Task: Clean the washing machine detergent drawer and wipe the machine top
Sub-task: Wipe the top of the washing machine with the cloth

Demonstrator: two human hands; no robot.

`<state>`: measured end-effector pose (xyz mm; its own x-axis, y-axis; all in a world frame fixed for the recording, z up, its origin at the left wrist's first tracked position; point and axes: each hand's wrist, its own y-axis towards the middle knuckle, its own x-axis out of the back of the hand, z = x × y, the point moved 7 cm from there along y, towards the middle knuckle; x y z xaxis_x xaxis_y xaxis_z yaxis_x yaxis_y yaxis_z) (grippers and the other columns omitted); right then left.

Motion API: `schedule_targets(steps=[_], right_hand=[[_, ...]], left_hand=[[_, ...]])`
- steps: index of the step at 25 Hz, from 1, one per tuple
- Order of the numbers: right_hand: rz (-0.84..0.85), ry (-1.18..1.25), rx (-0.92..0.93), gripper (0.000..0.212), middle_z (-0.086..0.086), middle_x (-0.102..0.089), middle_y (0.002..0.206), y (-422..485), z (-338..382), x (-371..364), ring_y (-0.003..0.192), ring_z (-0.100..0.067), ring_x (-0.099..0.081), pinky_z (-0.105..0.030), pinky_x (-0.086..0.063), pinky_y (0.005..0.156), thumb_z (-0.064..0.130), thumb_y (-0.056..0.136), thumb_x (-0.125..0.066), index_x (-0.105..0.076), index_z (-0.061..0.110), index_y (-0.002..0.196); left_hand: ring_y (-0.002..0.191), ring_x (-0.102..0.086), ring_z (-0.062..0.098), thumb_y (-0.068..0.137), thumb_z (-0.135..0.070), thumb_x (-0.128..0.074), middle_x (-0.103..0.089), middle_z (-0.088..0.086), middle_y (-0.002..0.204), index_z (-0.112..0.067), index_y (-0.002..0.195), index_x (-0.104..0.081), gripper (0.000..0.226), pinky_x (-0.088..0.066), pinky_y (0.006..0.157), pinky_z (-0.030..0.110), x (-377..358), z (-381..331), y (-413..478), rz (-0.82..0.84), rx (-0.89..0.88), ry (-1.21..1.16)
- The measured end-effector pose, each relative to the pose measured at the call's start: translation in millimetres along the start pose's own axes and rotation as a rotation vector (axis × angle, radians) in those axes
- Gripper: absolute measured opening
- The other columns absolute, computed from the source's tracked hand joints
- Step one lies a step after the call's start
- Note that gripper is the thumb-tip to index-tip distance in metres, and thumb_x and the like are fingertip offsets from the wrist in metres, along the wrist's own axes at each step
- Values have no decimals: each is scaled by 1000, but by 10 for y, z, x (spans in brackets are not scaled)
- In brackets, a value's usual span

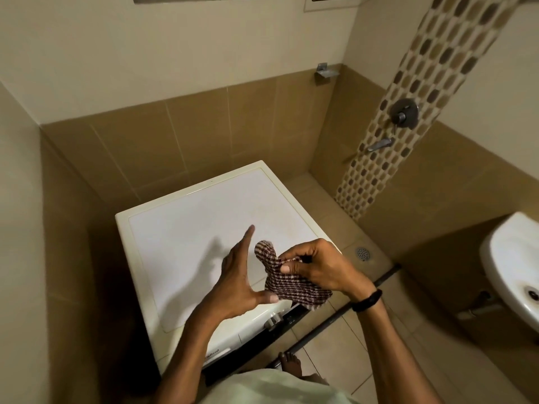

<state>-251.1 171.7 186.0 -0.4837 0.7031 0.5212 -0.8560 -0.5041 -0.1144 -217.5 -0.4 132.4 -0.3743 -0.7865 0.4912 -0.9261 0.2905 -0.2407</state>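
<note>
The fingers of the right hand pinch a checked cloth, with the thumb pressed on the front of it, a little right of the middle of the frame. The cloth is bunched up; one end pokes up like a small knob and the rest hangs down toward the front edge of the machine. The left hand is just beside it on the left, flat and spread open, with the pointing finger aimed up and the thumb tip close to the cloth or touching its lower edge. It holds nothing. Both hands float above the washing machine top, which fills the middle of the frame and looks white and bare, with shadows of the hands on it. The knob on the front panel shows below the hands. I cannot pick out the detergent drawer for sure; the arms hide much of the front. It looks like the cloth is being made ready for wiping. To do it well, fold it into a flat pad that fits under the palm, not a lump. Then press it down and wipe in long rows from the far upper edge toward the body, and go along the raised rim too, where dirt hides.
</note>
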Motion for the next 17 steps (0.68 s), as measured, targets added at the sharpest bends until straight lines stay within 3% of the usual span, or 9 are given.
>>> schedule_targets(steps=[1,3,5,8,11,13,17], right_hand=[[23,-17,8,29,15,-75,106,-12,18,-8,98,-2,-70,-36,-57,91,42,85,-73,-76,27,110],[37,16,-4,32,13,-76,104,-24,18,-1,96,-6,-71,-38,-58,89,45,82,-76,-76,27,108],[33,34,-26,39,12,-75,105,-38,-44,30,97,-8,-71,-41,-58,88,54,76,-78,-74,30,107],[26,-27,-77,44,11,-74,103,-100,-207,51,96,-7,-70,-37,-61,83,57,73,-79,-70,31,107],[8,-148,-133,32,10,-72,93,-152,-330,-3,86,-3,-67,-23,-58,71,52,80,-76,-66,26,96],[-40,-137,-137,39,7,-70,86,-162,-378,-78,78,-4,-66,-19,-53,62,62,81,-69,-63,24,89],[-202,311,-188,63,-14,-72,89,-210,-511,-131,80,-28,-70,-37,-56,66,70,79,-67,-62,8,92]], left_hand=[[145,-15,4,68,-38,-93,-16,-23,163,-57,151,-23,111,-29,112,37,25,-92,11,13,-39,4],[133,-43,3,70,-43,-91,-49,-23,145,-47,122,-60,61,-42,102,28,42,-184,92,6,-78,-14],[102,-67,8,77,-40,-88,-71,-16,108,-38,102,-66,34,-54,83,30,73,-185,154,-44,-57,-109],[95,-71,12,81,-41,-85,-73,-9,104,-42,106,-59,36,-60,73,30,107,-101,158,-96,-36,-207],[97,-72,13,78,-62,-76,-75,-8,104,-36,106,-64,40,-62,78,37,121,-17,130,-148,-23,-240],[94,-72,11,81,-70,-69,-75,-9,100,-32,103,-66,44,-58,75,30,131,-12,95,-182,-2,-202],[91,-71,7,97,-69,-46,-75,-9,94,-27,98,-68,48,-57,74,26,177,-2,45,-172,22,-225]])
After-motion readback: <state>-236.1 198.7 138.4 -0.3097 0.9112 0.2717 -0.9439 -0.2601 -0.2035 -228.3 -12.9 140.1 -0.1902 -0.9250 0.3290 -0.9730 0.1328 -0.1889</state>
